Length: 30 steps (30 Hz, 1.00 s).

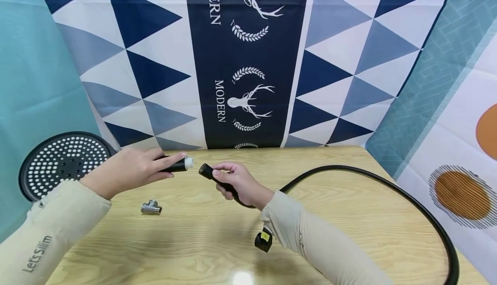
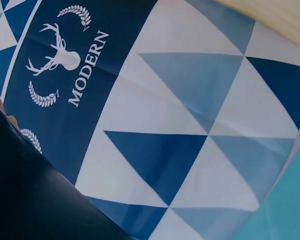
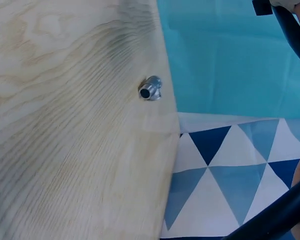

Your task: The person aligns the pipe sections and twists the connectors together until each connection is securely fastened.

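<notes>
My left hand [image 1: 133, 168] grips the handle of a black shower head [image 1: 66, 162], whose wide round face with pale dots hangs at the left. A white end piece [image 1: 189, 162] sticks out of the handle toward the right. Facing it across a small gap, the black end fitting [image 1: 206, 171] of a shower hose [image 1: 349, 169] is pinched in my right hand [image 1: 242, 183]. Part of that hand's hold is hidden behind the fingers. In the left wrist view a large dark shape [image 2: 40, 195] covers the lower left corner.
A chrome tee fitting [image 1: 151, 208] lies on the wooden table [image 1: 186, 242], below my left hand. Beside my right cuff is a small black piece [image 1: 263, 240] with a yellow patch, partly hidden by the sleeve. The hose loops over the table's right side. Patterned cloth [image 1: 248, 61] hangs behind.
</notes>
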Motion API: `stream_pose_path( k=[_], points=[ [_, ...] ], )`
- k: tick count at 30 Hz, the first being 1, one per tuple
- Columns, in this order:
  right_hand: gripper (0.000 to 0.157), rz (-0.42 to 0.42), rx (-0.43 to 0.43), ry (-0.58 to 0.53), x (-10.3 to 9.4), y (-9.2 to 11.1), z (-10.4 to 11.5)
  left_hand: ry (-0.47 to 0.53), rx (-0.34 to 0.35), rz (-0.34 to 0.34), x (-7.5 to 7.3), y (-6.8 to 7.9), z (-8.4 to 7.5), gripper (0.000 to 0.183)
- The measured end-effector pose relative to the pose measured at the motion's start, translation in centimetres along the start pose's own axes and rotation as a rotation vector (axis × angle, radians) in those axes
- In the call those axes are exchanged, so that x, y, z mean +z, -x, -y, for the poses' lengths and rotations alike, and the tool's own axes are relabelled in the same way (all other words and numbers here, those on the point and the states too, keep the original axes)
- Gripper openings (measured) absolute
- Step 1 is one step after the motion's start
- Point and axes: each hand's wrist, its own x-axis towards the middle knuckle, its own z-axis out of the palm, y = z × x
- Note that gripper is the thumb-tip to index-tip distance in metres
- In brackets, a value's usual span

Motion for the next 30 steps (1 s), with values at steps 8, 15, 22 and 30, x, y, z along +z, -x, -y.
stream_pose_path(
  k=[8,15,22,30],
  points=[
    [0.021,-0.033,0.003,0.024,0.8,-0.8,-0.6,-0.06,0.06,0.068,-0.4,-0.4,-0.1,0.054],
    [0.022,-0.032,-0.016,0.143,1.3,-1.2,-1.0,-0.117,0.088,0.191,-0.8,0.0,-0.5,0.059],
    [0.023,-0.026,-0.036,0.302,1.9,-1.6,-2.0,-0.161,0.1,0.359,-1.1,1.2,-1.2,0.048],
    [0.015,-0.048,-0.159,0.571,2.6,-2.0,-2.2,-0.149,0.072,0.393,-1.0,2.2,-1.4,0.053]
  ],
)
